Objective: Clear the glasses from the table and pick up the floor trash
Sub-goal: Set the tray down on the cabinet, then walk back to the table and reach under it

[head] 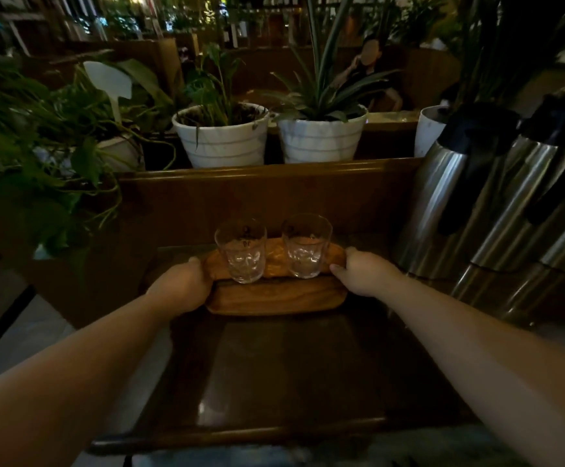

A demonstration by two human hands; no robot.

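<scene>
Two clear empty glasses stand upright side by side on a small wooden tray (276, 298): one glass on the left (241, 252), the other on the right (305, 247). My left hand (181, 286) grips the tray's left end and my right hand (363, 273) grips its right end. The tray is at the far part of a dark wooden surface (291, 372), and I cannot tell whether it rests on it or is just above it. No floor trash is visible.
Steel thermos jugs (496, 197) with black tops stand close on the right. A raised wooden ledge (267, 173) runs behind the tray, with white plant pots (222, 136) (321, 136) on it. Leafy plants (31, 156) crowd the left. A seated person (370, 72) is far behind.
</scene>
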